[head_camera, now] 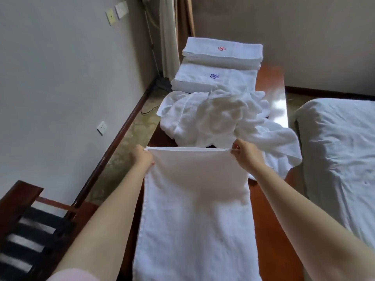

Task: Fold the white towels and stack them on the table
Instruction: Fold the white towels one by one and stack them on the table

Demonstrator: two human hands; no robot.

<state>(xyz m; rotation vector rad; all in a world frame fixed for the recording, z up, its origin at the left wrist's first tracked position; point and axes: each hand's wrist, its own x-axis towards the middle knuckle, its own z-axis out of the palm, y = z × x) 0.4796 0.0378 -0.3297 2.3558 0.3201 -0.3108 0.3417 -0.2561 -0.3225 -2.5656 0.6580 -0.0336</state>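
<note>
A long white towel (194,209) is stretched lengthwise over the near end of the reddish-brown table (272,86). My left hand (142,157) pinches its far left corner and my right hand (246,153) pinches its far right corner, holding that edge taut and lifted. Beyond it lies a rumpled heap of unfolded white towels (221,116). At the table's far end sit two stacks of folded towels: one with a blue emblem (213,78) and, behind it, one with a red emblem (222,51).
A bed with a white sheet (336,151) stands close along the table's right side. A dark wooden chair (26,230) is at the lower left. A wall with sockets (102,127) and a baseboard runs along the left, with a strip of floor between.
</note>
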